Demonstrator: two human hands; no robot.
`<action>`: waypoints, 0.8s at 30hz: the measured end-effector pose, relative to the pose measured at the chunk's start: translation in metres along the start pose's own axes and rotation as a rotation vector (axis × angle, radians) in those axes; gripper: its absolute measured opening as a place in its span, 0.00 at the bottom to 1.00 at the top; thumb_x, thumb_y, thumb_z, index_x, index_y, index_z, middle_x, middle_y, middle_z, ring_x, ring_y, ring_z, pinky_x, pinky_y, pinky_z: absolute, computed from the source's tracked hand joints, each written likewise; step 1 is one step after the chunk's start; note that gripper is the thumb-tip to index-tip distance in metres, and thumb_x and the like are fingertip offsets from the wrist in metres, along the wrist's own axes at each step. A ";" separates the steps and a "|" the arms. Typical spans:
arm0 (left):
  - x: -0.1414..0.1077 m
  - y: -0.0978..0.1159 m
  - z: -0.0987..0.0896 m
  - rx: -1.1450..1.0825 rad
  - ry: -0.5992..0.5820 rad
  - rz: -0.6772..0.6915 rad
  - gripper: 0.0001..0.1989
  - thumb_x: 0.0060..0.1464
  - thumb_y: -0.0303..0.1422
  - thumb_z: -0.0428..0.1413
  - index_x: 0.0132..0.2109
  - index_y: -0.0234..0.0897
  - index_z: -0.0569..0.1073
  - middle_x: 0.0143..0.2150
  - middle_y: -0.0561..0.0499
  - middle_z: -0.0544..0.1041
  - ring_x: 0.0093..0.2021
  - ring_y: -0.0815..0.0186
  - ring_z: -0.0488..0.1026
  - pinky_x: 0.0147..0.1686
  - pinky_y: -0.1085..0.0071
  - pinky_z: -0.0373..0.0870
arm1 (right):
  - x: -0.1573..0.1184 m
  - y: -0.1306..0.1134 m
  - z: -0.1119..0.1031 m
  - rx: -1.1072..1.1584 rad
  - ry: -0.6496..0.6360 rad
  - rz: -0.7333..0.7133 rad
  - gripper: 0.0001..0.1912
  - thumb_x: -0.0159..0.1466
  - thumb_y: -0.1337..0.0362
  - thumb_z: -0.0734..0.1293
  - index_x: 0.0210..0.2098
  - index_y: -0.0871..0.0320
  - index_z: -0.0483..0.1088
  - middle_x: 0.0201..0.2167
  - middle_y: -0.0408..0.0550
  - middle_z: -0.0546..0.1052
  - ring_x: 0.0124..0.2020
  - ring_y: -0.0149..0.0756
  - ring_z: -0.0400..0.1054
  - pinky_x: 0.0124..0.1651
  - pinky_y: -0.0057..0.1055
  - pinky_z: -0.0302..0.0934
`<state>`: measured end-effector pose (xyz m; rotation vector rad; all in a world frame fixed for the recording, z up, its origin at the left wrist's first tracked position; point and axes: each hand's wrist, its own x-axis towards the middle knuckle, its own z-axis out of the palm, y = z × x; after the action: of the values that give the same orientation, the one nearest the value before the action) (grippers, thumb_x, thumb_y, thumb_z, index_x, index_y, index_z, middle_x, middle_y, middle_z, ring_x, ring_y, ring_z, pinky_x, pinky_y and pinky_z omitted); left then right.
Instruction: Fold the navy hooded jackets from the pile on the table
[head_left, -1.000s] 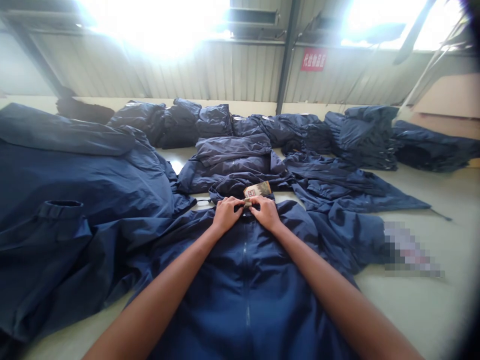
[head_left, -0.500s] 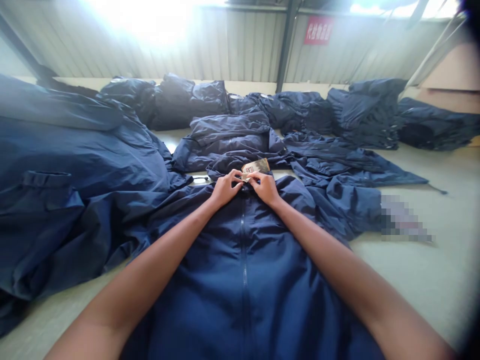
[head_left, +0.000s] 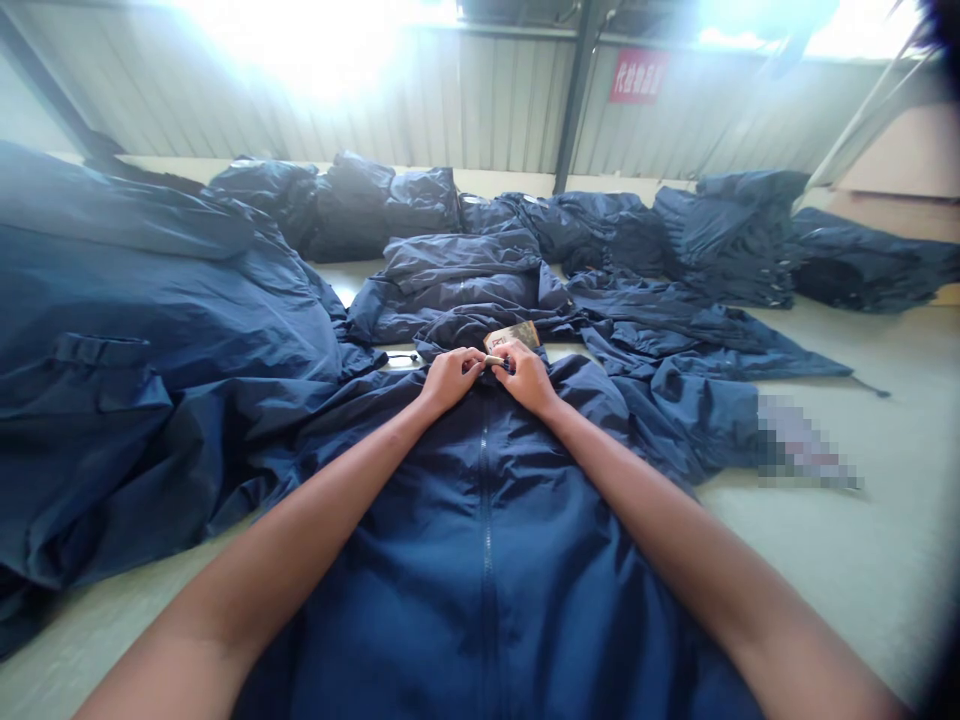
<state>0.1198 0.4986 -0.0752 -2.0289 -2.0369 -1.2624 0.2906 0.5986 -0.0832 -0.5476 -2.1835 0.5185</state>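
My left hand (head_left: 450,380) and right hand (head_left: 526,380) are closed, fingers pinching the collar (head_left: 496,376) of a navy jacket (head_left: 487,560), paper tag (head_left: 511,336) just above; open floor (head_left: 825,570) lower right.

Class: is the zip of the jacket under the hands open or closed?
Closed: the jacket's zip runs shut up to the left hand and right hand.

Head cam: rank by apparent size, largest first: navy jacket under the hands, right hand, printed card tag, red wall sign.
1. Navy jacket
2. Right hand
3. Printed card tag and red wall sign: they look about alike in frame, so unranked; the sign is far off, the tag close.
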 end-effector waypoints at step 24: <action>0.007 -0.011 -0.003 -0.310 -0.149 -0.130 0.26 0.59 0.54 0.57 0.38 0.35 0.86 0.34 0.50 0.85 0.37 0.58 0.78 0.41 0.68 0.69 | 0.000 0.000 0.001 0.085 0.019 0.034 0.07 0.64 0.66 0.69 0.39 0.53 0.80 0.35 0.44 0.84 0.29 0.36 0.73 0.41 0.31 0.66</action>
<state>0.1079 0.5048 -0.0754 -2.2076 -2.1883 -1.5853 0.2900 0.5985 -0.0844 -0.5417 -2.1265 0.6187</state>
